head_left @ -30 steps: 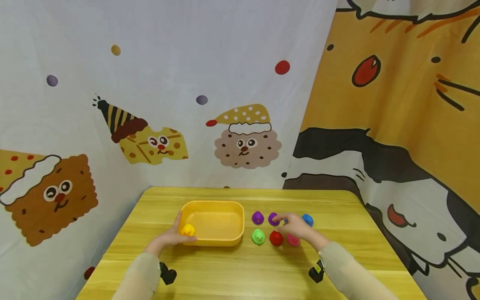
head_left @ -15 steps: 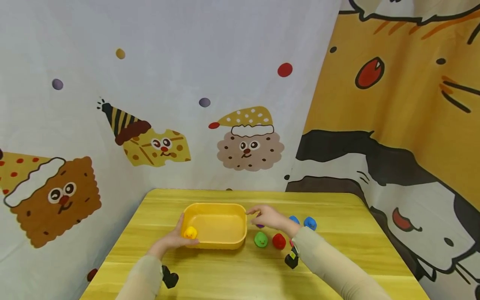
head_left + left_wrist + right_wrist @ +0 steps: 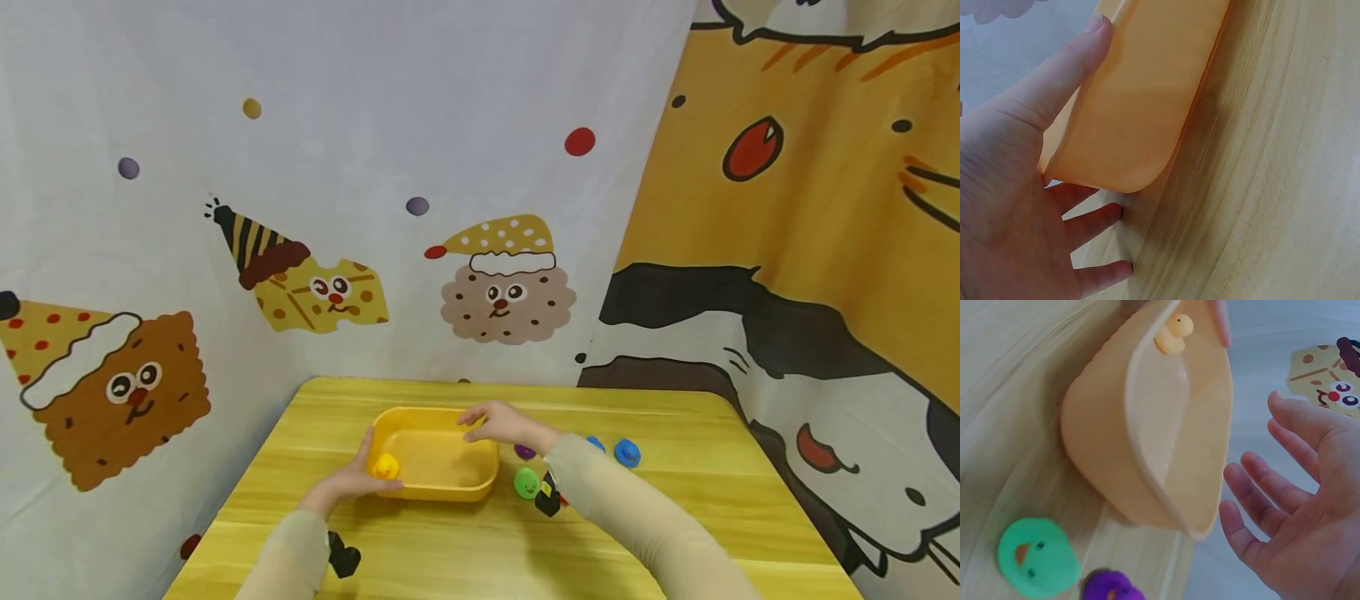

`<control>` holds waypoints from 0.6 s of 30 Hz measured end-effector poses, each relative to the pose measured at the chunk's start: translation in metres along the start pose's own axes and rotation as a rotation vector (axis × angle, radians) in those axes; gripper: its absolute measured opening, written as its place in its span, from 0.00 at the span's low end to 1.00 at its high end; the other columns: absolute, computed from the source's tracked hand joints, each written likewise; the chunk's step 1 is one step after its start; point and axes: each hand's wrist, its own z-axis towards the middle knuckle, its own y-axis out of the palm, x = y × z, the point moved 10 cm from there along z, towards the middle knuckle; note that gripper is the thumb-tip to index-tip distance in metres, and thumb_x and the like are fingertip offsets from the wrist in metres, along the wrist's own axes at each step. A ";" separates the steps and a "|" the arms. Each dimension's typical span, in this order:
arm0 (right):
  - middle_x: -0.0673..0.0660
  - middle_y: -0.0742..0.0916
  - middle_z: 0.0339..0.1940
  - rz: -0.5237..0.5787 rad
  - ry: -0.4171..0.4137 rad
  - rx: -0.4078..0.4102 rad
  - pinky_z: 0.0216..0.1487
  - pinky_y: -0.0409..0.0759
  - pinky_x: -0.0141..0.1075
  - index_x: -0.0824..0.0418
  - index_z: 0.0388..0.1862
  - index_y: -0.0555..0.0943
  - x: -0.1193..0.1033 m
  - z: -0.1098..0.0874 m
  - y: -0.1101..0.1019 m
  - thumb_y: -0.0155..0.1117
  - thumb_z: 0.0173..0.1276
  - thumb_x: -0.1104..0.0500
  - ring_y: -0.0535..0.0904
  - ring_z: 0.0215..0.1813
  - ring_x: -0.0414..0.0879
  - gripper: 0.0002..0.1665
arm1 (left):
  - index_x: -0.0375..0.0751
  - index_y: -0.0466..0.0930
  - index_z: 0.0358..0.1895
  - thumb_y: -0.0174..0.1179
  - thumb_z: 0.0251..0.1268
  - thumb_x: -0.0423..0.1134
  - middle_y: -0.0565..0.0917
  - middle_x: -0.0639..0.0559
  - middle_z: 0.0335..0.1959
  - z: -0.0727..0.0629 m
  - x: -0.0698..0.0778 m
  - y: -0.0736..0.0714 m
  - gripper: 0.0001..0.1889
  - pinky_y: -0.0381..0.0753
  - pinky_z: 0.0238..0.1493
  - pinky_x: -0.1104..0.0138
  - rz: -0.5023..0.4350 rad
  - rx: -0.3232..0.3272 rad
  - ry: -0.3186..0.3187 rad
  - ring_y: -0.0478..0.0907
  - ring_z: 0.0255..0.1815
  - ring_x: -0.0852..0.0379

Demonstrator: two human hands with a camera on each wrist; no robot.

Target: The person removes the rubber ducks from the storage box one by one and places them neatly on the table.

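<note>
My left hand [image 3: 347, 485] holds the left end of a yellow plastic basin [image 3: 438, 493]. In the left wrist view its thumb lies along the rim and the other fingers spread below the corner. A yellow rubber duck [image 3: 386, 467] sits in the basin's left front corner. Above the basin's right end hovers my right hand [image 3: 502, 422], fingers loosely bent. The right wrist view shows nothing in its palm. Just right of the basin are a green rubber duck [image 3: 1038, 557] and a purple rubber duck [image 3: 1113, 586].
Two blue ducks [image 3: 627, 452] stand farther right on the wooden table [image 3: 465, 558]. My right sleeve [image 3: 622, 500] covers much of the area where other ducks stood. Behind the table hangs a cartoon-printed curtain [image 3: 360, 125].
My right hand has moved left, from among the ducks, past the basin's edge to above its right end. My left hand has stayed at the basin's left end.
</note>
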 end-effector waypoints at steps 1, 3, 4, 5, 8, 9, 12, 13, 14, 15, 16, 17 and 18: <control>0.56 0.83 0.55 0.007 -0.006 -0.007 0.57 0.75 0.46 0.59 0.56 0.82 -0.003 0.004 0.002 0.69 0.65 0.55 0.76 0.59 0.53 0.21 | 0.35 0.19 0.74 0.76 0.47 0.52 0.40 0.17 0.71 0.000 -0.001 0.000 0.72 0.44 0.68 0.36 -0.009 0.010 -0.004 0.45 0.70 0.22; 0.57 0.83 0.57 0.017 -0.007 -0.021 0.58 0.75 0.46 0.59 0.57 0.82 -0.008 0.011 0.006 0.68 0.66 0.56 0.76 0.60 0.52 0.21 | 0.34 0.20 0.74 0.76 0.46 0.50 0.40 0.18 0.71 0.001 -0.002 -0.001 0.71 0.44 0.68 0.37 -0.022 0.019 -0.007 0.45 0.70 0.23; 0.57 0.83 0.57 0.020 -0.012 -0.030 0.58 0.74 0.46 0.60 0.57 0.81 -0.011 0.015 0.009 0.67 0.66 0.57 0.76 0.59 0.52 0.21 | 0.35 0.20 0.74 0.76 0.47 0.50 0.40 0.19 0.72 0.001 -0.003 -0.001 0.71 0.45 0.68 0.37 -0.016 0.021 -0.019 0.45 0.71 0.23; 0.58 0.82 0.57 0.022 -0.015 -0.038 0.58 0.74 0.46 0.59 0.57 0.82 -0.013 0.019 0.011 0.67 0.66 0.56 0.76 0.59 0.51 0.21 | 0.36 0.20 0.75 0.76 0.47 0.49 0.40 0.20 0.72 0.001 -0.004 -0.002 0.70 0.45 0.68 0.37 -0.016 0.025 -0.028 0.45 0.71 0.24; 0.59 0.82 0.58 0.031 -0.025 -0.073 0.58 0.75 0.46 0.58 0.57 0.82 -0.019 0.029 0.020 0.67 0.66 0.56 0.76 0.59 0.51 0.20 | 0.37 0.21 0.75 0.75 0.49 0.48 0.41 0.20 0.73 0.000 -0.005 -0.003 0.69 0.48 0.67 0.36 -0.012 0.031 -0.049 0.47 0.71 0.24; 0.60 0.82 0.58 0.032 -0.032 -0.085 0.58 0.75 0.46 0.58 0.57 0.81 -0.021 0.032 0.023 0.67 0.67 0.56 0.76 0.60 0.52 0.20 | 0.36 0.20 0.75 0.74 0.51 0.49 0.40 0.20 0.72 0.000 -0.005 -0.002 0.68 0.48 0.67 0.36 0.000 0.024 -0.052 0.47 0.70 0.23; 0.59 0.82 0.58 0.041 -0.042 -0.109 0.57 0.75 0.44 0.57 0.57 0.82 -0.025 0.040 0.032 0.67 0.66 0.57 0.75 0.61 0.53 0.20 | 0.37 0.20 0.75 0.73 0.51 0.51 0.40 0.20 0.72 0.000 -0.004 -0.002 0.68 0.47 0.66 0.34 -0.001 0.022 -0.047 0.47 0.70 0.23; 0.58 0.82 0.58 0.040 -0.044 -0.115 0.57 0.76 0.44 0.57 0.58 0.81 -0.026 0.043 0.035 0.67 0.66 0.56 0.75 0.61 0.54 0.21 | 0.37 0.20 0.75 0.74 0.51 0.51 0.40 0.20 0.72 0.000 -0.003 -0.002 0.69 0.47 0.66 0.34 -0.004 0.020 -0.041 0.47 0.70 0.23; 0.56 0.82 0.58 0.034 -0.044 -0.120 0.57 0.76 0.43 0.57 0.58 0.81 -0.026 0.046 0.039 0.67 0.66 0.55 0.75 0.61 0.54 0.21 | 0.37 0.19 0.74 0.73 0.51 0.51 0.39 0.20 0.72 0.001 -0.002 -0.001 0.69 0.46 0.66 0.35 -0.005 0.017 -0.034 0.46 0.70 0.23; 0.54 0.82 0.58 0.029 -0.044 -0.126 0.56 0.76 0.43 0.56 0.58 0.82 -0.026 0.049 0.042 0.67 0.66 0.55 0.75 0.61 0.53 0.21 | 0.37 0.18 0.74 0.73 0.51 0.51 0.38 0.21 0.73 0.001 -0.002 -0.001 0.69 0.46 0.67 0.35 -0.012 0.011 -0.032 0.45 0.71 0.23; 0.51 0.82 0.57 0.021 -0.044 -0.130 0.56 0.76 0.41 0.55 0.57 0.82 -0.025 0.053 0.046 0.68 0.66 0.55 0.75 0.61 0.52 0.21 | 0.37 0.19 0.74 0.74 0.49 0.51 0.39 0.20 0.73 0.001 -0.002 -0.002 0.70 0.47 0.67 0.35 -0.022 0.019 -0.028 0.46 0.71 0.24; 0.49 0.82 0.57 0.012 -0.045 -0.134 0.55 0.76 0.40 0.55 0.57 0.82 -0.025 0.056 0.050 0.68 0.66 0.54 0.75 0.61 0.51 0.21 | 0.37 0.19 0.74 0.75 0.49 0.51 0.39 0.21 0.73 0.001 -0.003 -0.001 0.70 0.47 0.67 0.36 -0.020 0.017 -0.026 0.46 0.71 0.24; 0.49 0.83 0.56 0.008 -0.047 -0.138 0.55 0.77 0.39 0.55 0.57 0.82 -0.024 0.059 0.053 0.68 0.66 0.54 0.75 0.61 0.51 0.20 | 0.36 0.19 0.74 0.75 0.49 0.51 0.39 0.20 0.73 0.002 -0.003 -0.001 0.70 0.47 0.66 0.35 -0.020 0.017 -0.022 0.46 0.70 0.23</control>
